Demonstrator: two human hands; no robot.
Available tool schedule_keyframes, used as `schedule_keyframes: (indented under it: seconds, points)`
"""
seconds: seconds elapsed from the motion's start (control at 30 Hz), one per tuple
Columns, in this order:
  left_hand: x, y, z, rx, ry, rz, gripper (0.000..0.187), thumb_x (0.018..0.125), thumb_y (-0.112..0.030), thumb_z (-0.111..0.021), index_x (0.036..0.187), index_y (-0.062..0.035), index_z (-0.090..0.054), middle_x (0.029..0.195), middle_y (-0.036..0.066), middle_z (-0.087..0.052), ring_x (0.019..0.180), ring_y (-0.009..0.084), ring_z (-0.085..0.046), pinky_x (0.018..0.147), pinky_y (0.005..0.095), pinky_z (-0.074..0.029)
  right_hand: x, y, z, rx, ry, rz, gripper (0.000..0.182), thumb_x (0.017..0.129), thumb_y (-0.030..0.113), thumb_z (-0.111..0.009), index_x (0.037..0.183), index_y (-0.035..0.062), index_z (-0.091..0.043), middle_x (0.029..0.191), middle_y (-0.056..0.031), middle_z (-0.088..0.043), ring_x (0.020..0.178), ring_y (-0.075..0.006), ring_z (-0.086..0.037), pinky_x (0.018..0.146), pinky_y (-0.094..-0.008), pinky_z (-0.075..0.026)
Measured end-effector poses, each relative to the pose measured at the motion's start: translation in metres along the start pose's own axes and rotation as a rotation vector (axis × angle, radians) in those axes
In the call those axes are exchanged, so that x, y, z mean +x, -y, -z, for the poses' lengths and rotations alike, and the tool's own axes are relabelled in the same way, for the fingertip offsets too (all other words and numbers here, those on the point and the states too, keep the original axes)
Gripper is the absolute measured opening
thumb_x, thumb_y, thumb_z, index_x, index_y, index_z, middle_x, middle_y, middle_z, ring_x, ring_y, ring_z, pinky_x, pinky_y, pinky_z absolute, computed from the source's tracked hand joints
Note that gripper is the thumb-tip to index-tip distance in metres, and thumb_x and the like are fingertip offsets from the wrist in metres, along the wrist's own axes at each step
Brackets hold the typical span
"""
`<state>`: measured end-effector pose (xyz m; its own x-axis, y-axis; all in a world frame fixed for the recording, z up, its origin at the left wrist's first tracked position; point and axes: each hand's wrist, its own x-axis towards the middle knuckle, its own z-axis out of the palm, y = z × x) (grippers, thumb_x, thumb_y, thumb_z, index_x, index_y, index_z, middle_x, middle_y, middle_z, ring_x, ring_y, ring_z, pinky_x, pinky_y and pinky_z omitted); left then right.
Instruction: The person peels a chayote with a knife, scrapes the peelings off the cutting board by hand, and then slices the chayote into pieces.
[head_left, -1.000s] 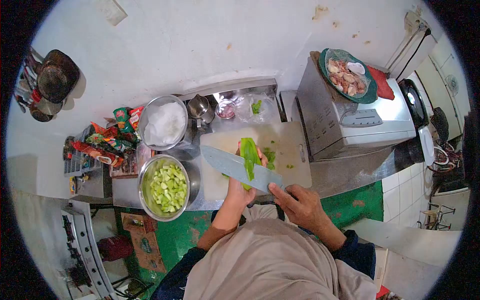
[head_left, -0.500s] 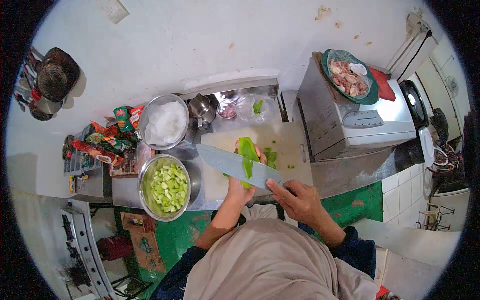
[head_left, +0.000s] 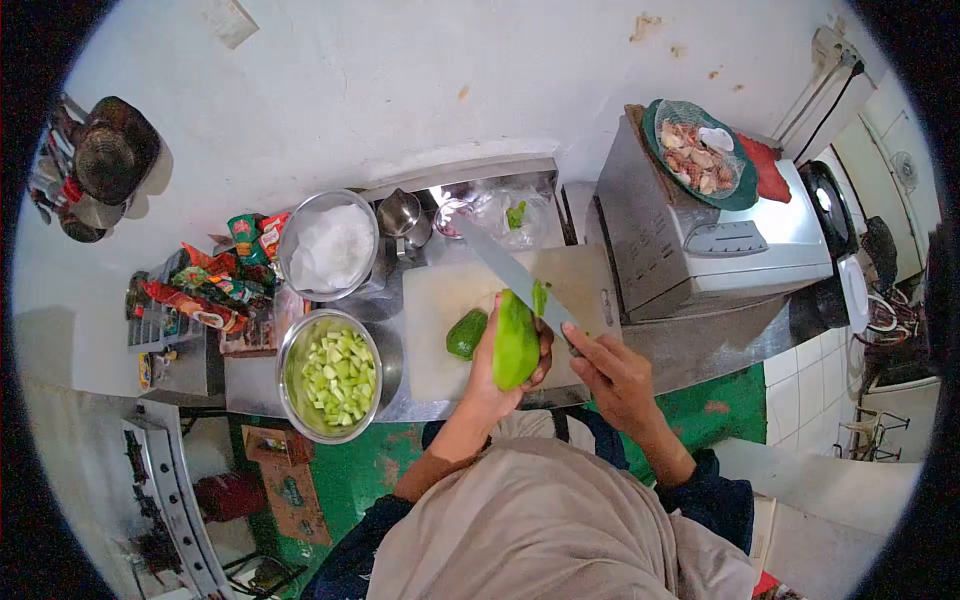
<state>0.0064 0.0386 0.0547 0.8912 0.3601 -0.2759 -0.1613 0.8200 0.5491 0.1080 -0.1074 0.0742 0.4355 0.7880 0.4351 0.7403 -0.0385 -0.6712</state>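
Note:
My left hand [head_left: 484, 378] is wrapped round a bright green, partly peeled chayote [head_left: 515, 342], held up over the front of the pale cutting board [head_left: 428, 290]. A large kitchen knife [head_left: 502, 264] is in my right hand [head_left: 618, 378], its fingers closed on the handle. The broad blade slants up and left, just behind the chayote, with a strip of peel [head_left: 540, 297] against it. To the left of my left hand a dark green, unpeeled piece [head_left: 466, 334] lies on the board. Part of the board is hidden by my hands and the blade.
Left of the board stands a steel bowl [head_left: 287, 392] of diced pale green pieces. Behind it are a bowl with a white bag [head_left: 330, 245], a metal jug [head_left: 401, 215] and food packets [head_left: 205, 300]. A silver appliance [head_left: 650, 240] bearing a green basket [head_left: 745, 190] stands right.
The knife has swung from lying across the chayote to pointing up and left behind it. My left hand has turned the chayote and shifted right, uncovering the dark green piece. My right hand moved right.

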Motion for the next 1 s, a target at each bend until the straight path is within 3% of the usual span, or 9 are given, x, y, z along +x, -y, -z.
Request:
schedule_keyframes:
  seconds: [0.1, 0.2, 0.3, 0.5, 0.9, 1.0]
  points:
    - [-0.002, -0.004, 0.001, -0.030, -0.033, 0.034, 0.054, 0.094, -0.062, -0.035, 0.090, -0.0115, -0.055, 0.070, 0.007, -0.055, 0.048, 0.0158, -0.050, 0.036, 0.0241, -0.033, -0.007, 0.007, 0.007, 0.047, 0.055, -0.050, 0.045, 0.081, 0.009, -0.069, 0.126, 0.0115, -0.060, 0.078, -0.0105, -0.059, 0.062, -0.0247, -0.058, 0.052, -0.0348, -0.046]
    - [-0.003, -0.005, -0.005, -0.124, -0.284, 0.010, 0.052, 0.095, -0.060, -0.034, 0.089, -0.0127, -0.054, 0.072, 0.006, -0.055, 0.056, 0.0147, -0.054, 0.037, 0.0238, -0.035, -0.018, 0.011, 0.015, -0.019, 0.174, 0.028, 0.050, 0.082, 0.013, -0.069, 0.131, 0.0171, -0.056, 0.075, -0.0087, -0.059, 0.059, -0.0253, -0.058, 0.050, -0.0368, -0.048]
    - [0.007, -0.003, 0.017, -0.050, 0.047, -0.071, 0.050, 0.096, -0.058, -0.033, 0.089, -0.0123, -0.053, 0.074, 0.005, -0.054, 0.065, 0.0132, -0.054, 0.044, 0.0250, -0.041, -0.025, 0.018, 0.023, -0.063, 0.239, 0.057, 0.047, 0.080, 0.011, -0.070, 0.126, 0.0146, -0.060, 0.077, -0.0089, -0.060, 0.061, -0.0231, -0.059, 0.051, -0.0345, -0.047]
    - [0.007, -0.008, 0.011, -0.077, 0.109, -0.079, 0.053, 0.097, -0.058, -0.032, 0.088, -0.0100, -0.051, 0.073, 0.005, -0.053, 0.065, 0.0131, -0.051, 0.059, 0.0266, -0.045, -0.034, 0.019, 0.027, -0.127, 0.257, 0.068, 0.053, 0.079, 0.011, -0.071, 0.130, 0.0182, -0.057, 0.076, -0.0070, -0.059, 0.060, -0.0229, -0.057, 0.049, -0.0347, -0.048]
    - [0.003, -0.006, 0.002, 0.013, 0.064, -0.186, 0.054, 0.097, -0.059, -0.032, 0.088, -0.0094, -0.051, 0.074, 0.005, -0.053, 0.067, 0.0125, -0.052, 0.058, 0.0252, -0.045, -0.034, 0.018, 0.020, -0.144, 0.219, 0.093, 0.050, 0.079, 0.012, -0.071, 0.128, 0.0156, -0.059, 0.073, -0.0068, -0.056, 0.058, -0.0218, -0.057, 0.047, -0.0342, -0.046]
    - [0.003, -0.003, 0.007, 0.044, 0.075, -0.176, 0.054, 0.096, -0.060, -0.033, 0.089, -0.0098, -0.052, 0.074, 0.004, -0.053, 0.069, 0.0124, -0.053, 0.060, 0.0247, -0.045, -0.036, 0.012, 0.016, -0.127, 0.214, 0.094, 0.047, 0.085, 0.016, -0.066, 0.130, 0.0179, -0.056, 0.070, -0.0055, -0.055, 0.055, -0.0224, -0.055, 0.047, -0.0364, -0.047]
